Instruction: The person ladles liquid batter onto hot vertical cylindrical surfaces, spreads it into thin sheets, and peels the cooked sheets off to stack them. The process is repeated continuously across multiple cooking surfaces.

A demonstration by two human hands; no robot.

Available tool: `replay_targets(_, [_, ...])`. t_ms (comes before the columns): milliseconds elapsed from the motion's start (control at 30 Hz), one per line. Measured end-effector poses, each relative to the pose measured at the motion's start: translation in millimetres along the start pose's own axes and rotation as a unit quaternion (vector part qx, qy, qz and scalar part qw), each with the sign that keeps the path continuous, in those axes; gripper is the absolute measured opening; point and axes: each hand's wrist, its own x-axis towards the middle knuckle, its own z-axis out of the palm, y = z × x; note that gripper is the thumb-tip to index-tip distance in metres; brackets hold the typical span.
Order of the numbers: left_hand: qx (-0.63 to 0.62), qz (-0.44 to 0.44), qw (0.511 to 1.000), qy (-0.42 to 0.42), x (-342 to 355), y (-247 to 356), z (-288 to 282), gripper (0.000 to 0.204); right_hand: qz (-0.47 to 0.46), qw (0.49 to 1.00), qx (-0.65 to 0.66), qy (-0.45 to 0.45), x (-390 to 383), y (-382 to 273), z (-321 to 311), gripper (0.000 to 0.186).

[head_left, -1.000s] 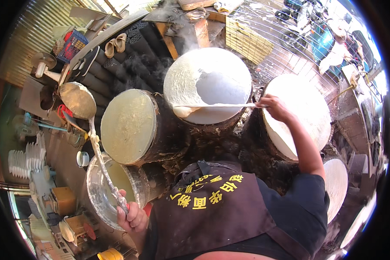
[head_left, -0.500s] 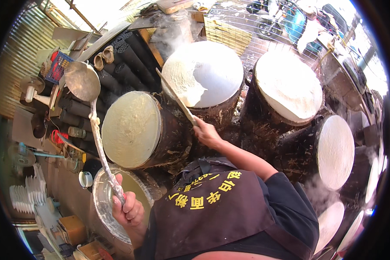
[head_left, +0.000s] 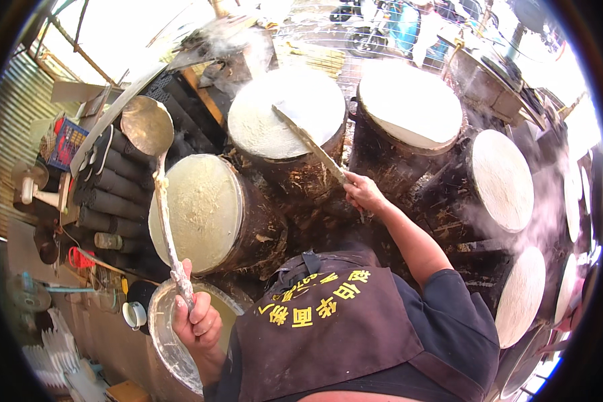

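Your left hand (head_left: 197, 323) was wrapped round the ladle (head_left: 165, 211) by its caked handle, near the bucket (head_left: 165, 342). Your right hand (head_left: 364, 193), fingers curled closed, gripped a long flat stick (head_left: 311, 143), its far end over a white-topped drum (head_left: 298, 179). The ladle's bowl showed against black cylinders (head_left: 120, 181).

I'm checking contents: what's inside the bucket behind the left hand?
Inside the bucket, pale yellowish contents show; the left hand and dark sleeve hide much; depth can't be seen.
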Motion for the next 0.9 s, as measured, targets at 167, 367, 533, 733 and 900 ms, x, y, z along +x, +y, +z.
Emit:
replay_targets(167, [0.003, -0.026, 1.0, -0.006, 8, -9, 4, 0.062, -0.004, 0.997, 0.011, 0.076, 28, -7, -16, 0.045])
replay_targets(367, [0.013, -0.015, 1.0, -0.016, 19, -26, 14, 0.059, -0.229, 0.947, -0.225, 0.028, 25, 31, -3, 0.044])
replay_targets(533, [0.0, 0.009, 1.0, 0.024, 31, -45, 27, 0.059, -0.104, 0.971, -0.208, 0.056, 29, 10, -69, 0.035])
replay_targets(733, [-0.006, 0.003, 1.0, 0.026, 50, -63, 38, 0.06, -0.159, 0.953, -0.235, 0.108, 65, 6, -91, 0.034])
replay_targets(900, [0.008, 0.007, 1.0, 0.025, 65, -71, 45, 0.06, -0.164, 0.95, -0.263, 0.04, 63, 5, -95, 0.04])
